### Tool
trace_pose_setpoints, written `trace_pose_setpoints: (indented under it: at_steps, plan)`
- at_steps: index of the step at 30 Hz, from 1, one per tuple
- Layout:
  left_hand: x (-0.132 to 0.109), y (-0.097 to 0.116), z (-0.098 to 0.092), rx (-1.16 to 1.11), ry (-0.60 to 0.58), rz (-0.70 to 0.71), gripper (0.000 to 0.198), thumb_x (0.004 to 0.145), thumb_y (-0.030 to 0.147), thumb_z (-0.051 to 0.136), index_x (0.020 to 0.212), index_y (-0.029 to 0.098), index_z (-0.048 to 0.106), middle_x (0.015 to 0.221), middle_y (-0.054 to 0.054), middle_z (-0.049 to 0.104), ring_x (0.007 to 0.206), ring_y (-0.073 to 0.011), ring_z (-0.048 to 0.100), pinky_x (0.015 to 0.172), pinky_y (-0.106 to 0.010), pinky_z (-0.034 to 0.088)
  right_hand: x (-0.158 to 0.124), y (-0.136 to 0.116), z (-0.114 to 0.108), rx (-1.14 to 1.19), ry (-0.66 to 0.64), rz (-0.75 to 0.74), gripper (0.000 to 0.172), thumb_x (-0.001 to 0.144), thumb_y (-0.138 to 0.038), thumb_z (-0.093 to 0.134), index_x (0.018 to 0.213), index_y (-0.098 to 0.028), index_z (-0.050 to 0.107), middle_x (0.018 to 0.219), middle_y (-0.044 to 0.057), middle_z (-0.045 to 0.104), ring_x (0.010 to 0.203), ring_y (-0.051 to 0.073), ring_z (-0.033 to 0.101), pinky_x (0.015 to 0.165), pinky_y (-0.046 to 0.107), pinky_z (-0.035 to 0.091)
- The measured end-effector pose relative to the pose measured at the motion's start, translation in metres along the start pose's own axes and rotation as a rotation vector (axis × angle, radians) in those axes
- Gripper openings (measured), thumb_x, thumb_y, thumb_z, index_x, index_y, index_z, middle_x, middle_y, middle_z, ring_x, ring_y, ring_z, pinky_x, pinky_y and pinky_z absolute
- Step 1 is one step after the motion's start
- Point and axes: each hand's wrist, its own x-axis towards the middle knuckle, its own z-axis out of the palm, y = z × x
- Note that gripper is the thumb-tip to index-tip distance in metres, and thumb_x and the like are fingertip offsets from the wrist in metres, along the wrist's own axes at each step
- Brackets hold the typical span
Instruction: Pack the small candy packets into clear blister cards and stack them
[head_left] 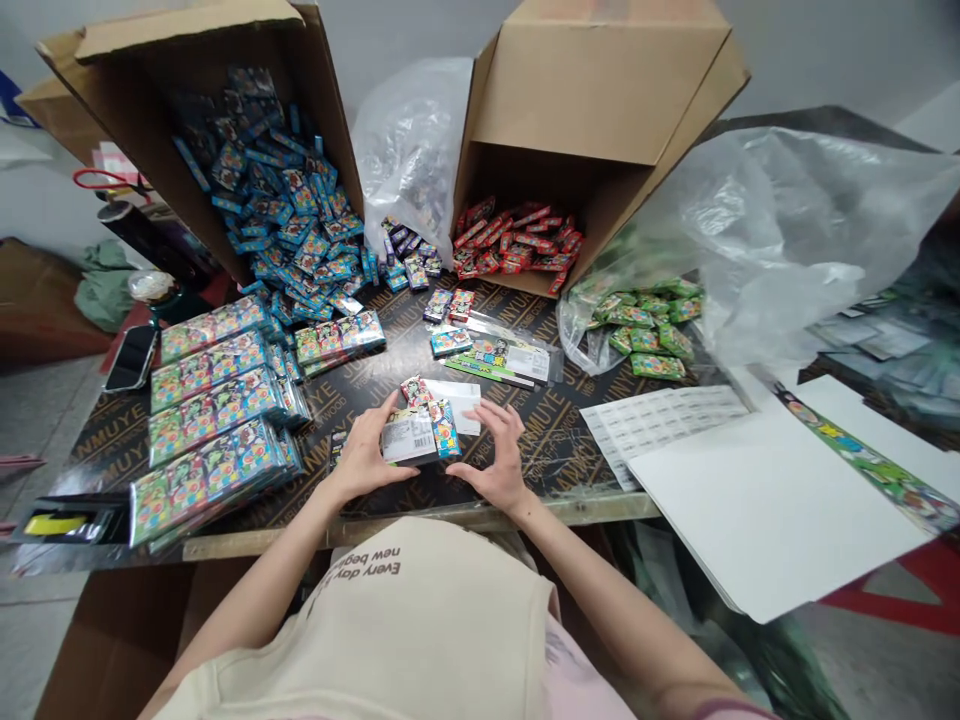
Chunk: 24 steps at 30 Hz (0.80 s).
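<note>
Between my two hands lies a small group of colourful packets. One shows its white barcode label (409,435), and a blue printed packet (444,428) stands beside it. My left hand (366,450) grips the barcode-labelled packet by its left edge, with the thumb along the lower side. My right hand (499,455) is curved around the right side with its fingers apart, just off the blue packet. A white card (459,405) lies partly under the packets, behind them. Both hands rest above a dark printed wooden tabletop (555,440).
Rows of green packaged strips (214,420) lie at the left. Cardboard boxes spill blue packets (289,205) and red packets (514,240) at the back. Green packets (637,325) sit in clear plastic at the right, beside white sheets (765,490). A phone (131,357) lies at the left edge.
</note>
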Motion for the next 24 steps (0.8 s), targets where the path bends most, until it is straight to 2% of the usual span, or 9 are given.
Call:
trace_pose_setpoints:
  at_steps: [3,6,8,10,12,15,18,21,24]
  plan:
    - [-0.001,-0.001,0.003,-0.013,0.006,-0.008,0.117,0.059,0.040,0.081,0.150,0.025,0.010,0.125,-0.010,0.054,0.110,-0.0289,0.050,0.097,-0.044,0.038,0.001,-0.008,0.002,0.031,-0.069,-0.112,0.068,0.084,-0.055,0.053,0.143,-0.030,0.030,0.107,0.005,0.070,0.122,0.031,0.050,0.111,0.056,0.008]
    - [-0.003,-0.003,0.006,-0.034,0.004,-0.015,0.116,0.059,0.041,0.081,0.150,0.026,0.010,0.126,-0.011,0.052,0.112,-0.0294,0.049,0.097,-0.045,0.038,0.009,-0.012,0.001,0.072,-0.261,-0.177,0.059,0.091,-0.053,0.042,0.143,-0.029,0.031,0.115,0.006,0.067,0.121,0.028,0.052,0.111,0.054,0.006]
    - [-0.004,-0.005,0.009,-0.035,0.018,-0.037,0.115,0.060,0.041,0.080,0.150,0.026,0.010,0.127,-0.012,0.050,0.113,-0.0299,0.048,0.098,-0.046,0.038,0.023,-0.008,0.000,0.071,-0.271,-0.179,0.054,0.091,-0.053,0.040,0.140,-0.029,0.038,0.114,0.006,0.067,0.118,0.027,0.053,0.111,0.053,0.009]
    - [-0.005,-0.008,0.014,-0.005,0.021,-0.049,0.113,0.060,0.040,0.080,0.149,0.026,0.012,0.127,-0.012,0.049,0.113,-0.0304,0.048,0.098,-0.047,0.038,0.047,0.004,0.002,0.025,-0.143,-0.107,0.048,0.091,-0.050,0.042,0.134,-0.029,0.046,0.111,0.005,0.068,0.115,0.027,0.054,0.110,0.052,0.015]
    - [-0.007,-0.011,0.022,0.046,-0.029,-0.029,0.109,0.059,0.039,0.081,0.148,0.026,0.018,0.126,-0.012,0.050,0.112,-0.0307,0.047,0.097,-0.047,0.038,0.080,0.023,0.010,-0.064,-0.025,0.006,0.048,0.088,-0.049,0.048,0.131,-0.027,0.049,0.118,0.008,0.063,0.119,0.028,0.050,0.107,0.049,0.023]
    - [-0.011,-0.016,0.038,0.120,-0.143,0.026,0.099,0.056,0.037,0.082,0.143,0.028,0.034,0.126,-0.011,0.050,0.113,-0.0316,0.046,0.097,-0.048,0.038,0.138,0.063,0.034,-0.268,-0.135,0.076,0.068,0.078,-0.054,0.060,0.136,-0.023,0.045,0.142,0.013,0.043,0.133,0.035,0.032,0.107,0.051,0.023]
    - [-0.014,-0.022,0.051,0.169,-0.162,0.046,0.092,0.055,0.038,0.083,0.137,0.027,0.043,0.129,-0.013,0.048,0.116,-0.0336,0.044,0.099,-0.050,0.037,0.191,0.103,0.062,-0.464,-0.312,0.138,0.079,0.074,-0.054,0.064,0.142,-0.022,0.037,0.149,0.018,0.031,0.138,0.039,0.021,0.104,0.056,0.021]
    - [-0.015,-0.026,0.057,0.155,-0.152,0.070,0.093,0.054,0.043,0.083,0.137,0.026,0.044,0.131,-0.014,0.048,0.118,-0.0346,0.044,0.101,-0.055,0.034,0.227,0.125,0.077,-0.538,-0.379,0.194,0.082,0.072,-0.048,0.067,0.142,-0.021,0.036,0.145,0.020,0.037,0.137,0.040,0.022,0.102,0.059,0.019]
    - [-0.014,-0.024,0.051,0.072,-0.094,0.084,0.087,0.056,0.048,0.081,0.133,0.025,0.049,0.135,-0.015,0.047,0.124,-0.0356,0.042,0.106,-0.059,0.027,0.239,0.124,0.080,-0.493,-0.357,0.217,0.066,0.073,-0.037,0.064,0.134,-0.019,0.046,0.125,0.017,0.057,0.127,0.037,0.038,0.104,0.058,0.018]
